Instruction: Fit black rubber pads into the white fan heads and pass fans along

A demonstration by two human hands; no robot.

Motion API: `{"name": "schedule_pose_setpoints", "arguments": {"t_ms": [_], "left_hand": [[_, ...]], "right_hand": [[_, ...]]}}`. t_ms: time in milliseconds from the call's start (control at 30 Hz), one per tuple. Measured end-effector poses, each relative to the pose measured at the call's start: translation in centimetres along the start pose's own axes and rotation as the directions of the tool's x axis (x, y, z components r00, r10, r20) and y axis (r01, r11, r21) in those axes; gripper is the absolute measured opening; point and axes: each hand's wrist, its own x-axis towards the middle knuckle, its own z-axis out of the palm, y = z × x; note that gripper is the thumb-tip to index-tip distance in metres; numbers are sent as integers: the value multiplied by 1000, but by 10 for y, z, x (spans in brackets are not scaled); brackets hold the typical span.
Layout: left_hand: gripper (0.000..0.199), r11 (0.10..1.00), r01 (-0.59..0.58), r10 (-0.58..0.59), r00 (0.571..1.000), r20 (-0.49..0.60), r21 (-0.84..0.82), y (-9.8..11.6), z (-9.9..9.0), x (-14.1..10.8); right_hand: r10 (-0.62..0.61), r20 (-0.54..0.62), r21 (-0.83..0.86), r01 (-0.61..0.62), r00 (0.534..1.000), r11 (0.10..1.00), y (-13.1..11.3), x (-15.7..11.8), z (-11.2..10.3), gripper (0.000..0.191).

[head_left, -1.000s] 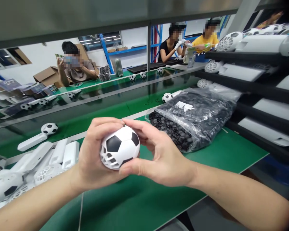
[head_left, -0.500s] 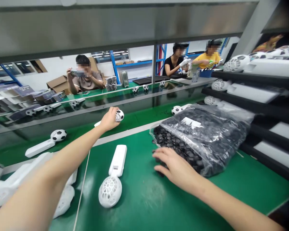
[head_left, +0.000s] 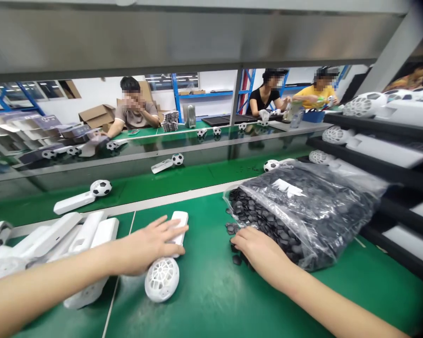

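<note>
My left hand (head_left: 153,246), fingers spread, lies over the handle of a white handheld fan (head_left: 162,279). Its round grille faces up on the green bench, while the hand covers part of the handle. On the other side, my right hand (head_left: 259,246) has its fingers bent together over small black plastic pieces (head_left: 237,259) at the mouth of a clear plastic bag (head_left: 324,206). Dark pieces show at the fingertips, though how many are pinched is hidden. More black pieces fill the bag and spill from its opening.
White fan bodies (head_left: 91,234) are heaped at left. Beyond the bench edge, fans with football-patterned heads (head_left: 100,188) lie on a green conveyor (head_left: 204,171). Black trays of fans (head_left: 387,145) are stacked at right. Several co-workers sit across the line.
My left hand has let go of a football-patterned fan on the conveyor and come back to the fan on the bench. My right hand's fingers have closed in on the black pieces.
</note>
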Motion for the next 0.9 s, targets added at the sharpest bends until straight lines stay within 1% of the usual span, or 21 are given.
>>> {"name": "schedule_pose_setpoints", "arguments": {"t_ms": [67,100,167,233,300,367,400,467,533,567,633,700,767,800,867,900], "left_hand": [[50,999,25,-26,999,-34,-32,21,5,-7],[40,997,59,-62,996,-58,-53,30,6,-8],[30,981,168,-177,979,-97,-98,44,8,-7],[28,945,300,-314,943,-109,-131,56,9,-3],[31,890,427,-448,884,-134,-162,66,12,3],[39,839,505,-537,828,-159,-204,72,17,12],[43,822,524,-562,810,-166,-222,73,20,16],[49,809,535,-578,800,-162,-242,74,25,25],[51,807,531,-576,805,-143,-259,73,28,30],[51,806,527,-572,810,-129,-269,73,29,32],[51,806,516,-561,822,-98,-290,73,29,32],[54,794,516,-562,825,-65,-321,74,29,31],[66,770,523,-579,813,-56,-364,74,28,31],[74,763,518,-583,810,-66,-386,74,27,31],[88,768,479,-571,813,-115,-424,72,26,34],[92,777,449,-555,820,-142,-442,70,26,36]], "right_hand": [[-18,-5,-47,18,1000,999,-1,2,-1,15],[-25,-10,-50,24,1000,998,-2,3,-1,15],[-36,-7,-37,36,999,999,-2,4,-3,17],[-47,15,-48,48,999,998,-3,6,-4,19],[-72,23,-103,74,997,992,-4,6,-4,17],[-96,15,-162,97,995,982,-4,5,-2,16],[-102,10,-181,102,995,978,-3,4,0,17],[-104,-5,-183,101,995,978,-1,3,3,22],[-69,-40,-119,63,997,991,2,2,5,25],[-38,-68,-57,34,997,998,3,1,4,25],[41,-133,126,-24,990,992,1,-1,-1,22],[110,-189,336,-41,976,941,-6,-4,-9,14],[119,-226,487,7,967,873,-18,-8,-18,8],[93,-245,528,53,965,847,-25,-10,-22,7],[5,-290,548,162,957,820,-38,-12,-25,6],[-35,-310,537,206,950,818,-44,-12,-24,6]]}}
